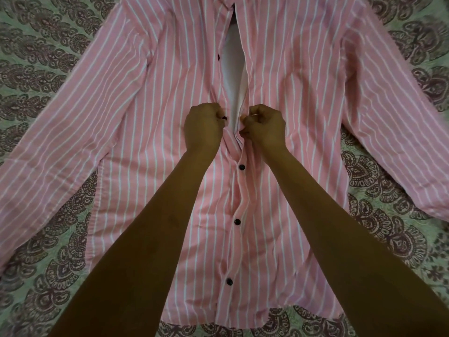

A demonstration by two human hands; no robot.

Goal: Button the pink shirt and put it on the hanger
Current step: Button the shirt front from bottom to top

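your pink shirt [150, 117] is woven cloth, matt, with thin white stripes and soft creases along the placket. its buttons [241, 167] look like dark glossy plastic, catching small glints. the inside [230, 76] showing at the open front is plain pale fabric. under it lies a bedspread [48, 251] of matt printed cloth, faintly textured.

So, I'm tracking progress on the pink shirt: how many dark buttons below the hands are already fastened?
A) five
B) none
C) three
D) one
C: three dark buttons sit closed on the pink shirt below the hands, and the placket gapes above them.
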